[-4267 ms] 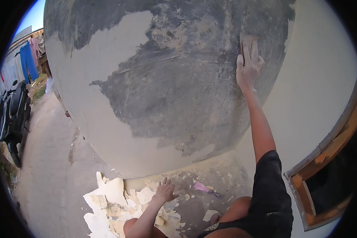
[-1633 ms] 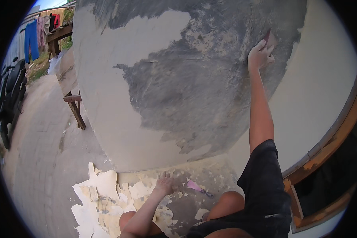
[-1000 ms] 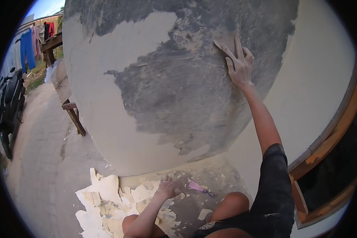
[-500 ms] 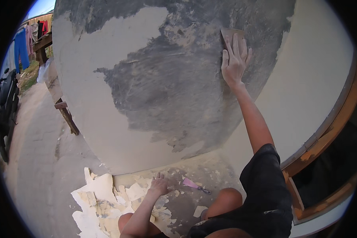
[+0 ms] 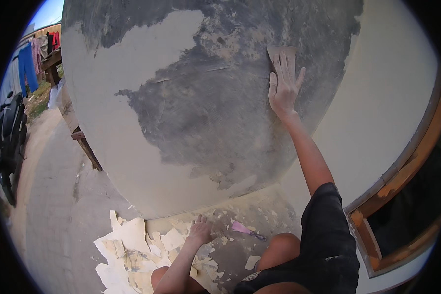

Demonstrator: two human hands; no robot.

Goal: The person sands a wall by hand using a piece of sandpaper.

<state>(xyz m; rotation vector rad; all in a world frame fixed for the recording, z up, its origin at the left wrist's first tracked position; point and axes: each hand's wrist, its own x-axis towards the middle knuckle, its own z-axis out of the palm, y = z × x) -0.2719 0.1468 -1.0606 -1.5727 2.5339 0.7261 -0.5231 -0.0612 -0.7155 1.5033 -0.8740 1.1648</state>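
My right hand (image 5: 285,90) is raised against the upright wall (image 5: 201,112), fingers stretched along a thin, fan-shaped scraper (image 5: 276,50). The wide edge of this blade lies against a dark grey, bared patch; its handle, if any, is hidden under my palm. Pale coating still covers the wall's left and lower parts. Low down, my left hand (image 5: 201,230) is spread, palm down, just above the floor near the wall's foot, with no object visible in it. To its right lies a putty knife (image 5: 247,230) with a pink blade and dark handle.
Peeled pale sheets and flakes (image 5: 132,245) lie around my left arm. A wood-framed opening (image 5: 372,240) is at right. Far left are a wooden post (image 5: 85,147), a dark motorbike (image 5: 10,142) and hanging clothes (image 5: 28,68). My knee (image 5: 284,245) is close to the putty knife.
My right hand and the scraper have slid a little down and left over the grey patch. The left hand stays open near the floor. The view has shifted slightly.
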